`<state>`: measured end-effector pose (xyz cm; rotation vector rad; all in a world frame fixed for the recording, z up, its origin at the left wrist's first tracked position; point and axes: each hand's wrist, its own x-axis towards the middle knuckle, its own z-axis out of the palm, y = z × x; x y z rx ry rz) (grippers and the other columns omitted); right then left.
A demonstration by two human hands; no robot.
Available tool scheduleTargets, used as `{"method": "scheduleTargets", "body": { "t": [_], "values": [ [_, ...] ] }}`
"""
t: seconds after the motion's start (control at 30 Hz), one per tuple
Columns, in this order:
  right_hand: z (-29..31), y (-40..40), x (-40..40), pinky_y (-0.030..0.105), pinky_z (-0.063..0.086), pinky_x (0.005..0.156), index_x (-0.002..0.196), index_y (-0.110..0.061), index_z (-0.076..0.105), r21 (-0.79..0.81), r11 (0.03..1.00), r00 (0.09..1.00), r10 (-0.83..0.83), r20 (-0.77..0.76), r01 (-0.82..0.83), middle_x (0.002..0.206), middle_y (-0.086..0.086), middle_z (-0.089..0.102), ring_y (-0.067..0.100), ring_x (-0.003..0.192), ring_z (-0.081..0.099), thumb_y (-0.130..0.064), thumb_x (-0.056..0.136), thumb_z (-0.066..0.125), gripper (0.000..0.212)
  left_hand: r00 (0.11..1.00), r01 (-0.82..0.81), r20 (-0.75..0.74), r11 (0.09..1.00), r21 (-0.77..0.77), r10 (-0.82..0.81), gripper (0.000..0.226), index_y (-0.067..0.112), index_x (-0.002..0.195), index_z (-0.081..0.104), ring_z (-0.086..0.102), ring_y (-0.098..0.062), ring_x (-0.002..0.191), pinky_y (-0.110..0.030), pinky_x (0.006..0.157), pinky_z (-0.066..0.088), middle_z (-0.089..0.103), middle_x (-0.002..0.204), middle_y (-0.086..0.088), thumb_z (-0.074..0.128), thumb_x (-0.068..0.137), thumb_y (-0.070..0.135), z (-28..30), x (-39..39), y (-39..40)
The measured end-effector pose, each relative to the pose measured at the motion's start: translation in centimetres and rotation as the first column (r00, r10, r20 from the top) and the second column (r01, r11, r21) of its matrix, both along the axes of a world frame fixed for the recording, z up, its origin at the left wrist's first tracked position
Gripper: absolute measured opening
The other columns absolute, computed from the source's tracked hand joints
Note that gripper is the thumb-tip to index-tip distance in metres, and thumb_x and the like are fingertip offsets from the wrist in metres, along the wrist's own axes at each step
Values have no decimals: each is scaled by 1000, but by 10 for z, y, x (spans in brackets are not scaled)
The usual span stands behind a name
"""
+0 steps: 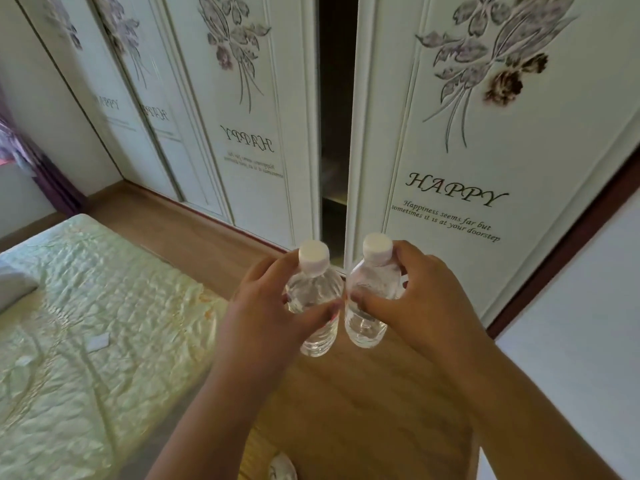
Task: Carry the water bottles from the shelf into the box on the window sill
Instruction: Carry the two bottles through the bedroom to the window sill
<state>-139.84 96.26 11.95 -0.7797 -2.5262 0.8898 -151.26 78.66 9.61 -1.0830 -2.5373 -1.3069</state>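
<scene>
Two bottles held at centre frame, wardrobe ahead.

A left bottle [317, 299] is gripped by the left hand [273, 313] and a right bottle [369, 299] by the right hand [419, 299], high near the caps; a slip onto the floor [346, 393] is risked. The door [467, 150] stands at 1 o'clock.

Clear plastic, glossy panels, matt wood and quilted cloth.

The left bottle [317, 306] and the right bottle [367, 306] are clear, glossy plastic with ribbed walls, each under a matt white plastic cap. The wardrobe doors [485, 168] look smooth and semi-glossy white, with raised mouldings and printed flowers and lettering. The floor [346, 393] is wood-grain board with a low sheen. The bedspread [86, 323] is pale quilted cloth, puckered and faintly shiny. At the far left edge hangs a purple patterned fabric curtain [20, 143].
</scene>
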Motion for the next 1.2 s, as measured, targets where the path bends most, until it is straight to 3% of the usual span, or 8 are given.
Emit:
{"method": "scheduleTargets", "body": {
  "t": [0.07, 0.17, 0.63, 0.8, 1.07, 1.2],
  "values": [
    [-3, 14, -11, 16, 41, 74, 131, -42, 48, 7, 999, 999, -44, 23, 44, 121, -9, 61, 5, 95, 54, -59, 72, 79, 70, 1000, 23, 5, 1000, 0, -23, 74, 49, 130, 51, 60, -1, 104, -33, 86, 59, 53, 123, 29, 77, 64, 70, -3, -20, 18],
    [-2, 33, -34, 29, 49, 86, 133, -39, 49, -1, 994, 992, -113, 47, 113, 124, -6, 61, 10, 100, 56, -57, 72, 81, 72, 998, 66, 3, 998, -12, -66, 77, 48, 130, 50, 59, 1, 100, -33, 85, 59, 50, 118, 32, 71, 62, 76, -7, -53, 43],
    [-4, 71, -191, 30, 50, 89, 133, -40, 48, 7, 971, 970, -239, 41, 239, 124, -8, 57, 11, 105, 58, -55, 72, 82, 72, 981, 190, -27, 981, -37, -191, 74, 44, 131, 50, 61, 0, 95, -30, 83, 59, 52, 116, 25, 74, 65, 70, -4, -234, 104],
    [-15, 82, -246, 25, 43, 88, 131, -42, 45, -20, 983, 982, -179, 60, 181, 125, -9, 56, 6, 103, 52, -58, 71, 81, 71, 992, 124, -9, 991, -49, -124, 77, 46, 135, 48, 60, -1, 101, -34, 87, 59, 54, 123, 24, 73, 66, 70, -7, -277, 101],
    [-35, 111, -349, 38, 43, 103, 118, -48, 41, -161, 986, 999, 48, 18, -45, 124, -17, 55, 13, 115, 59, -69, 64, 63, 62, 998, -60, 17, 996, -69, 62, 81, 42, 136, 51, 62, -6, 103, -36, 87, 59, 55, 126, 19, 71, 64, 71, -15, -335, 106],
    [-33, 142, -398, 30, 42, 99, 103, -51, 45, -200, 960, 981, 194, -31, -196, 111, -25, 54, 3, 100, 59, -63, 72, 69, 41, 982, -187, 9, 980, -69, 188, 77, 45, 132, 50, 61, -2, 99, -34, 84, 59, 54, 123, 23, 73, 64, 73, -13, -365, 123]
  ]
}}
